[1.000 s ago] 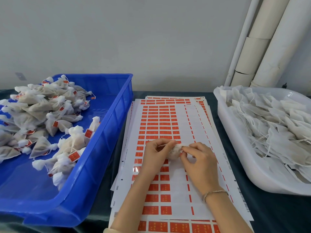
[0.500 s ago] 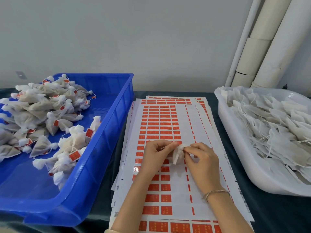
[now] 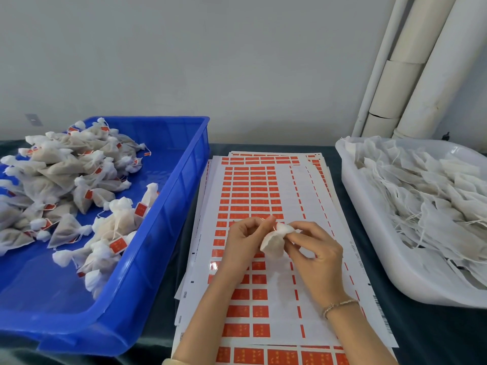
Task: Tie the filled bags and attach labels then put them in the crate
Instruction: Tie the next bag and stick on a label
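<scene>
- One blue crate (image 3: 163, 233), one white tray (image 3: 358, 206).
- One left hand (image 3: 242, 243), one right hand (image 3: 316, 256), one bag (image 3: 274, 243) between.
- One bracelet (image 3: 340, 305).
- Tied bags (image 3: 58, 180): dozens, uncountable.
- Loose bags (image 3: 427, 196): heaped, uncountable.
- Label sheets (image 3: 263, 196): several, number unclear.

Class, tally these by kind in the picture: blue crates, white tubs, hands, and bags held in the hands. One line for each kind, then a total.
Blue crate: 1
White tub: 1
Hands: 2, left hand and right hand
Held bag: 1
Total: 5
</scene>
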### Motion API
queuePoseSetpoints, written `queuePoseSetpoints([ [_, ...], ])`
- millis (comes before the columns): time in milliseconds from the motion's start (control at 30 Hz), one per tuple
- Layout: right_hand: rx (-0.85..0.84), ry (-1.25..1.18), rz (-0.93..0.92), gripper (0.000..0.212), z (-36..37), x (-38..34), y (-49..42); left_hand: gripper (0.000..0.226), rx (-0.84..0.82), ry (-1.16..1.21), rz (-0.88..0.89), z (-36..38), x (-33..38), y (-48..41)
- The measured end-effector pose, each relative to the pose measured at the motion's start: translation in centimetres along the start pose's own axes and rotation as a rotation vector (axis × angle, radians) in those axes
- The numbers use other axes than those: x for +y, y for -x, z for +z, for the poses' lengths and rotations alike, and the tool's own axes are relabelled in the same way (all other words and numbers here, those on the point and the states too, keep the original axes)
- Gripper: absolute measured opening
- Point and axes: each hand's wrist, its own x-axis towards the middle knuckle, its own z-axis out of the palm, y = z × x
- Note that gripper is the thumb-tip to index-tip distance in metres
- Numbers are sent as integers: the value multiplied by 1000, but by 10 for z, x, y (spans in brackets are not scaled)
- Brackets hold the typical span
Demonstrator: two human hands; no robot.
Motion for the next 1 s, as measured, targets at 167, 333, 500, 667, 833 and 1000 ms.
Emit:
queuePoseSetpoints([
  [167, -11, -19, -47, 23, 1, -2, 0, 19, -154, -116, 47, -4, -5, -1],
  [333, -38, 26, -25, 21, 4, 4, 1, 15, -193, -67, 98, 0, -5, 1],
  [500, -100, 17, 60, 29, 8, 12, 2, 26, -109, -55, 46, 3, -2, 1],
  [667, -143, -15, 128, 34, 10, 17, 2, 28, -192, 2, 42, 2, -1, 2],
  [833, -200, -4, 144, 17, 11, 19, 4, 22, -238, -80, 81, 2, -4, 3],
  [1000, -112, 100, 147, 12, 9, 17, 2, 20, -183, -77, 85, 2, -7, 2],
])
